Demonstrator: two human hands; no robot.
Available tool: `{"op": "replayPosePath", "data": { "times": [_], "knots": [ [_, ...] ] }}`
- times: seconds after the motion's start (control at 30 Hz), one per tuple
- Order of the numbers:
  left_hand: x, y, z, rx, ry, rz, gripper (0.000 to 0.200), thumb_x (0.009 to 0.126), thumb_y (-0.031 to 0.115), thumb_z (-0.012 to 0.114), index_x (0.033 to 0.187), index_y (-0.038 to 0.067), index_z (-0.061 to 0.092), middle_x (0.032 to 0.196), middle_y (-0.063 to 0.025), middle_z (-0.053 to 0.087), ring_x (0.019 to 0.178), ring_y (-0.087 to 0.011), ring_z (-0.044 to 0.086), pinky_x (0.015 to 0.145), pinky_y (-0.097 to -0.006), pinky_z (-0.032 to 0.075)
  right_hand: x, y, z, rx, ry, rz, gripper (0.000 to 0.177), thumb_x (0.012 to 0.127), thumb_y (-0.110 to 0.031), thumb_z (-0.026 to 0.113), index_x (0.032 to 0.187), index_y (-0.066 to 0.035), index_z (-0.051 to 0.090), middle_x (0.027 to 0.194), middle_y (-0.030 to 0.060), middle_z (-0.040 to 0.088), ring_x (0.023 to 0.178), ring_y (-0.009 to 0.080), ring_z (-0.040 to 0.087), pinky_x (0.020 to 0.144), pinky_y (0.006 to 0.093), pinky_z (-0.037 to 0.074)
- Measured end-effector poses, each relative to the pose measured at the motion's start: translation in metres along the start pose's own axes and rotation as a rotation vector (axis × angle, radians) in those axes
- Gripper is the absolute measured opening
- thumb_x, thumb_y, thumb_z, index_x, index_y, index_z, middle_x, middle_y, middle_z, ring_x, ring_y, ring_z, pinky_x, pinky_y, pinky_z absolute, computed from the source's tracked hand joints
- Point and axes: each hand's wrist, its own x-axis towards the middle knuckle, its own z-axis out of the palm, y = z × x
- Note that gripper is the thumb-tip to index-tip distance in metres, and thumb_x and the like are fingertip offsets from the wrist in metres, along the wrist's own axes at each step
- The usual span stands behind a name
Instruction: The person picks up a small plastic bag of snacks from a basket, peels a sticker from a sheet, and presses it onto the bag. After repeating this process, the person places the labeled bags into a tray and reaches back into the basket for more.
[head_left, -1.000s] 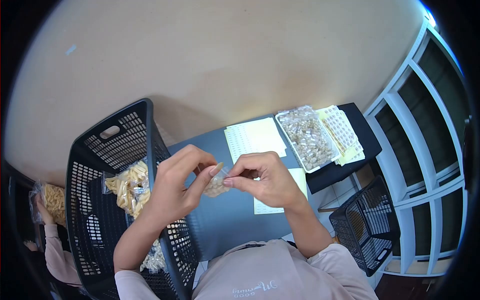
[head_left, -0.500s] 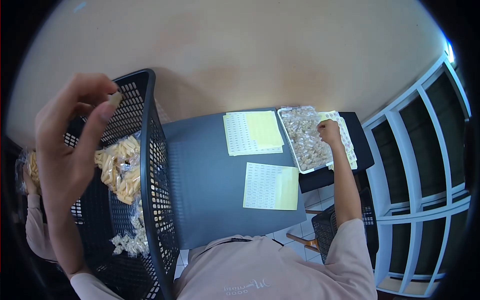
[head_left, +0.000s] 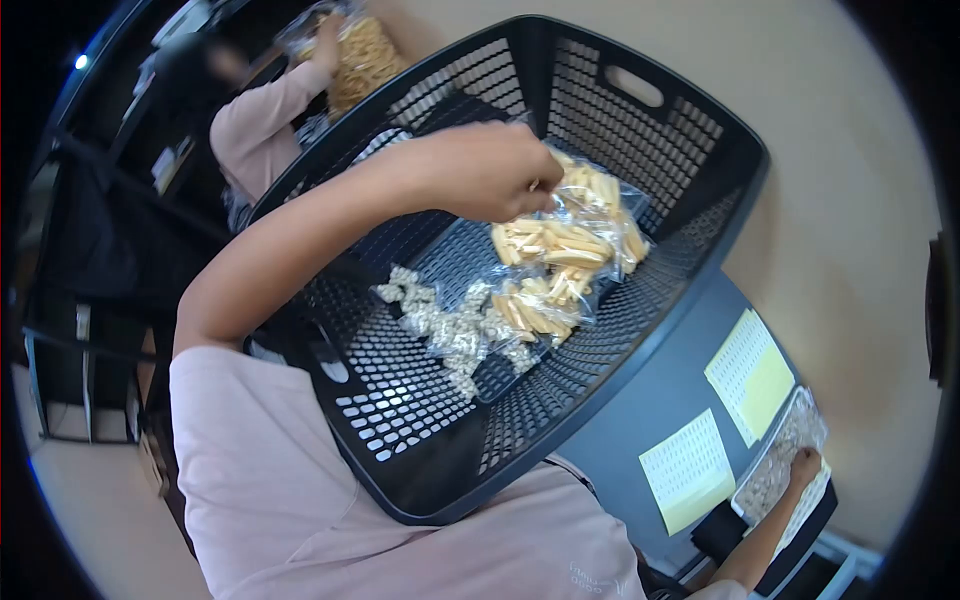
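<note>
Wall (head_left: 870, 250): smooth matte beige, beyond my grey tabletop (head_left: 630, 400).
Left hand (head_left: 490, 172): fingers curled inward over the basket (head_left: 425, 485), close to the yellow bags (head_left: 550, 240); I cannot tell how tightly they close or whether they pinch anything.
Right hand (head_left: 805, 467): at the tray (head_left: 741, 500), fingers bent down (too small for me to tell their spread, or any hold).
Yellow bags: clear, crinkled, shiny plastic around blunt pale sticks, heaped inside the basket.
White bags (head_left: 455, 335): clear film around small knobbly pieces, beside the yellow ones.
Basket: black rigid plastic, slotted walls, rounded handle hole.
Tray: white-rimmed, filled with small glossy packets (head_left: 772, 472).
Sheets (head_left: 688, 465): flat paper, printed rows, partly yellow.
Co-worker's hand (head_left: 327, 45): against a large clear bag (head_left: 365, 60) of yellow pieces.
</note>
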Motion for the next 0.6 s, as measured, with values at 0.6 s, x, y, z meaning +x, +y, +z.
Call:
{"op": "replayPosePath", "data": {
  "times": [0.6],
  "knots": [
    [0.016, -0.016, 0.171, 0.058, -0.861, 0.24, 0.052, 0.073, 0.03, 0.078, 0.115, 0.012, 0.054, 0.105, -0.0144, 0.065, 0.1, -0.0345, 0.062, 0.082, -0.0456, 0.048, -0.061, -0.06, -0.037, 0.508, 0.113, 0.563, 0.048, 0.086, -0.021, 0.069, 0.126, -0.01, 0.044, 0.112, 0.0106, 0.056, 0.085, 0.0212, 0.062, 0.057, 0.0313, 0.053]
  ]
}}
